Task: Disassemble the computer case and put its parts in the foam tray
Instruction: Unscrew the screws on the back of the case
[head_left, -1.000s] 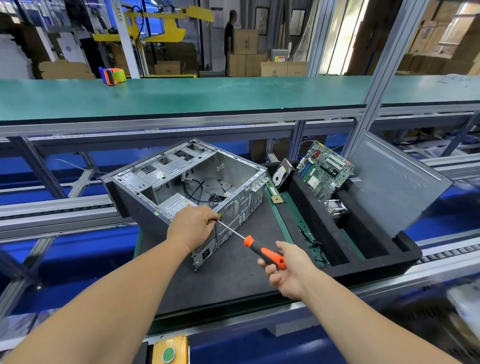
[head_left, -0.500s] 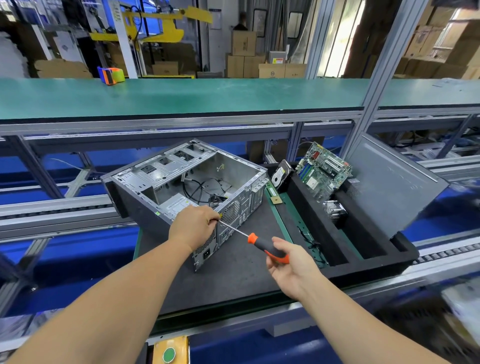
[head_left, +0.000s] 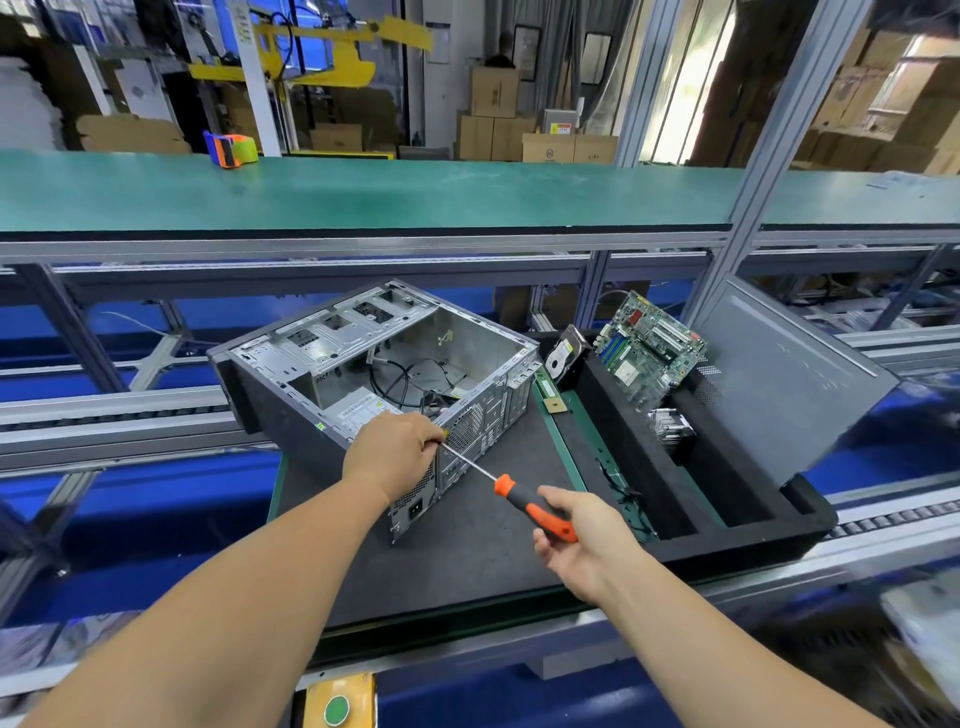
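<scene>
Case (head_left: 363, 358) sits open on the mat, cables and power supply inside. Foam tray (head_left: 748, 519) just beside it holds motherboard (head_left: 649, 348), hard drive (head_left: 563, 358), heatsink (head_left: 670, 426). My left hand (head_left: 395, 452) pinches the screwdriver (head_left: 519, 499) tip at the case's back panel, right hand (head_left: 582, 540) grips the handle.

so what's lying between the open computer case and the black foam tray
In the head view, a green memory stick lies on the mat between the computer case and the foam tray.
</scene>
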